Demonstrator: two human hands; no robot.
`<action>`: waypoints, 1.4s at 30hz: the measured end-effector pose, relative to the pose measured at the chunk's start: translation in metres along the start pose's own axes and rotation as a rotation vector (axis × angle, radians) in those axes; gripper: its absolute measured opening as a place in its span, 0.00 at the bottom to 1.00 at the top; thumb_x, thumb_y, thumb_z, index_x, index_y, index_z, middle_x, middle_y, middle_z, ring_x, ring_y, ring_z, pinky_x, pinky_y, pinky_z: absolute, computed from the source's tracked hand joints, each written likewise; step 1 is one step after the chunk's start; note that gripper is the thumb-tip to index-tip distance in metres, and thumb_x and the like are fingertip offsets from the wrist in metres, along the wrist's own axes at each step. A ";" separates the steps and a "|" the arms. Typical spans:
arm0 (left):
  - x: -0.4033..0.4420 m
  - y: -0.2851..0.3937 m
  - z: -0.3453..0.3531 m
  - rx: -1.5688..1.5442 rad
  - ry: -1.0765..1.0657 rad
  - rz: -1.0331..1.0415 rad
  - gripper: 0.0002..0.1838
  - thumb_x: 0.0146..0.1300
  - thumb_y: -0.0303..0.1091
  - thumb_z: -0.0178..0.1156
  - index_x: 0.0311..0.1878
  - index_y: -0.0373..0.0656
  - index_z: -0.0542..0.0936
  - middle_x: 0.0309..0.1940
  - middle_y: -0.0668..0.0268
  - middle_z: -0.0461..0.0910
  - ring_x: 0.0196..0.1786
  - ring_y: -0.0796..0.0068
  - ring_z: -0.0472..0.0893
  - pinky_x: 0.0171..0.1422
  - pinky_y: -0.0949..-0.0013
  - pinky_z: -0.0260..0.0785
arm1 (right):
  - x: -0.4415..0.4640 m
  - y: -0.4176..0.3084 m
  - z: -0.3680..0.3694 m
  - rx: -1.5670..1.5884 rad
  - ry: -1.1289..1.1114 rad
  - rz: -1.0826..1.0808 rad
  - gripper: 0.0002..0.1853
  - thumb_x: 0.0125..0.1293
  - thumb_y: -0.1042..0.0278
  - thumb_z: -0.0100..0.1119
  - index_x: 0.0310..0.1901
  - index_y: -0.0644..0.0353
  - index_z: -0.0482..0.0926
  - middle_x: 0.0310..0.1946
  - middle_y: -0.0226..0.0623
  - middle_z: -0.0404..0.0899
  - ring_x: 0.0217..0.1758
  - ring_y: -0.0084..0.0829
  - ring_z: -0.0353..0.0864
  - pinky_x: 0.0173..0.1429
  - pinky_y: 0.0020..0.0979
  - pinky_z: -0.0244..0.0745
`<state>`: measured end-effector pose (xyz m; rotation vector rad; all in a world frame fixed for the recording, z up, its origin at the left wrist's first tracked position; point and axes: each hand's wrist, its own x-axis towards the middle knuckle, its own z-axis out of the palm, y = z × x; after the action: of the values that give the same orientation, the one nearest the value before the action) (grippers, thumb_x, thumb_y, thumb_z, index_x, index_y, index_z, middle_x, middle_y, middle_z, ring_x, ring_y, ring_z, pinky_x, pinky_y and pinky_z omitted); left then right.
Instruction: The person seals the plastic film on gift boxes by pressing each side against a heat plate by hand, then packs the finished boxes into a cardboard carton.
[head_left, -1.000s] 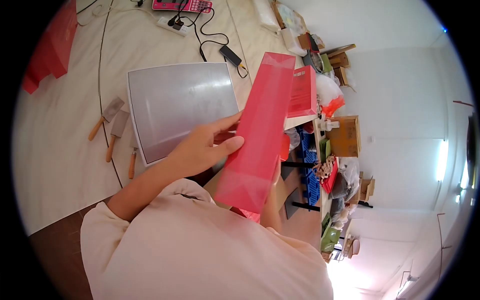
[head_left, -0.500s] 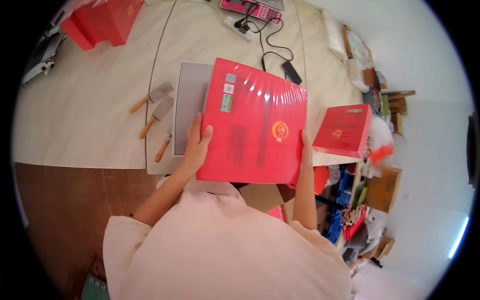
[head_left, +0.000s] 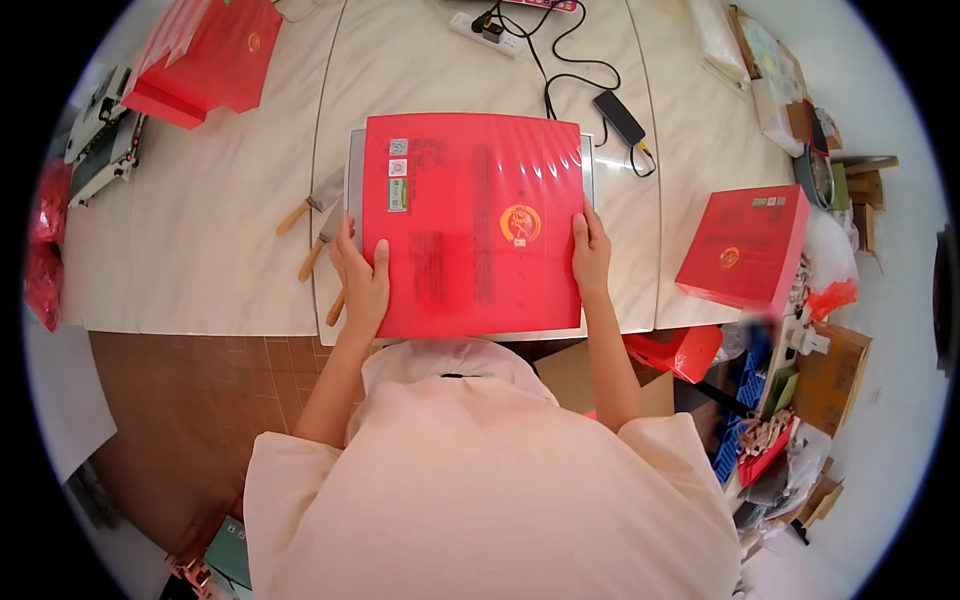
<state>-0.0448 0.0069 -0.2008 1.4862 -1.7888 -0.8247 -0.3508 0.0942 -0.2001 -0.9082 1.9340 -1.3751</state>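
A large red box (head_left: 455, 240) wrapped in shiny clear film is gripped between my two hands. Its face carries a gold round emblem, several small labels at upper left and faint dark print. My left hand (head_left: 365, 280) holds the left edge, thumb on top. On the right edge is my right hand (head_left: 591, 250), its thumb also over the face. Beneath the box a grey flat plate (head_left: 355, 175) shows along the sides, mostly covered. Left of it lie several scrapers with wooden handles (head_left: 311, 260), partly hidden by the plate and my hand.
Another red box (head_left: 745, 245) sits at the table's right. More red boxes (head_left: 205, 60) stand at the far left, near a dark-and-white device (head_left: 105, 150). A power strip (head_left: 487, 35) and black adapter (head_left: 620, 118) with cables lie behind. A red stool (head_left: 685, 352) is below the right edge.
The red box has straightened from a tilt and come down over the grey plate, shifting left in view. Both hands keep their hold. The camera view has turned slightly.
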 end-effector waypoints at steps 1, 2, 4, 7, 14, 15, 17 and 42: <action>0.005 0.002 0.000 -0.019 0.052 0.031 0.31 0.70 0.44 0.49 0.68 0.33 0.57 0.62 0.47 0.62 0.66 0.50 0.58 0.71 0.53 0.49 | 0.003 0.000 0.002 -0.086 0.027 -0.060 0.22 0.73 0.64 0.45 0.63 0.64 0.67 0.57 0.46 0.74 0.61 0.35 0.72 0.64 0.31 0.65; 0.010 0.001 0.000 -0.009 0.049 0.038 0.31 0.70 0.44 0.49 0.68 0.33 0.57 0.62 0.47 0.62 0.66 0.50 0.58 0.71 0.53 0.49 | 0.008 0.000 0.004 -0.173 0.053 -0.120 0.21 0.72 0.64 0.45 0.62 0.65 0.69 0.56 0.47 0.74 0.60 0.38 0.73 0.62 0.32 0.66; 0.020 -0.001 0.002 0.106 0.061 0.117 0.30 0.70 0.42 0.49 0.68 0.32 0.56 0.63 0.47 0.62 0.66 0.50 0.59 0.70 0.53 0.50 | 0.018 -0.004 0.008 -0.213 0.069 -0.153 0.19 0.72 0.65 0.45 0.60 0.65 0.70 0.54 0.48 0.75 0.57 0.41 0.74 0.60 0.34 0.68; 0.044 0.010 0.007 0.178 0.060 0.142 0.29 0.70 0.39 0.48 0.68 0.31 0.56 0.62 0.47 0.65 0.64 0.51 0.65 0.69 0.56 0.54 | 0.042 -0.011 0.014 -0.290 0.092 -0.209 0.18 0.71 0.65 0.45 0.57 0.65 0.72 0.49 0.50 0.76 0.52 0.46 0.76 0.55 0.37 0.70; 0.106 0.015 0.024 0.230 0.071 0.168 0.28 0.72 0.39 0.45 0.70 0.36 0.54 0.59 0.47 0.70 0.62 0.51 0.69 0.66 0.57 0.59 | 0.105 -0.012 0.031 -0.364 0.137 -0.306 0.16 0.70 0.65 0.45 0.54 0.64 0.74 0.46 0.50 0.78 0.48 0.48 0.76 0.51 0.40 0.71; 0.110 0.017 0.025 0.246 0.073 0.171 0.28 0.72 0.40 0.44 0.70 0.36 0.54 0.58 0.46 0.70 0.61 0.51 0.70 0.65 0.57 0.61 | 0.111 -0.011 0.032 -0.362 0.130 -0.304 0.16 0.70 0.65 0.45 0.54 0.64 0.74 0.46 0.50 0.78 0.48 0.48 0.76 0.51 0.40 0.71; 0.111 0.020 0.025 0.267 0.081 0.167 0.28 0.73 0.41 0.42 0.70 0.37 0.54 0.58 0.45 0.71 0.60 0.50 0.71 0.63 0.57 0.62 | 0.118 -0.009 0.035 -0.377 0.175 -0.372 0.16 0.70 0.64 0.45 0.53 0.64 0.75 0.44 0.49 0.78 0.46 0.49 0.77 0.50 0.41 0.71; -0.026 0.011 -0.013 0.162 -0.063 0.063 0.27 0.72 0.40 0.46 0.69 0.37 0.58 0.63 0.49 0.66 0.65 0.54 0.67 0.68 0.62 0.58 | -0.032 0.001 -0.010 -0.205 0.098 -0.112 0.19 0.70 0.63 0.50 0.58 0.63 0.72 0.49 0.49 0.79 0.50 0.42 0.79 0.55 0.37 0.71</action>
<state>-0.0373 0.0335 -0.1869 1.5117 -1.9786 -0.7168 -0.3400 0.1260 -0.1953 -1.0772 2.1583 -1.3224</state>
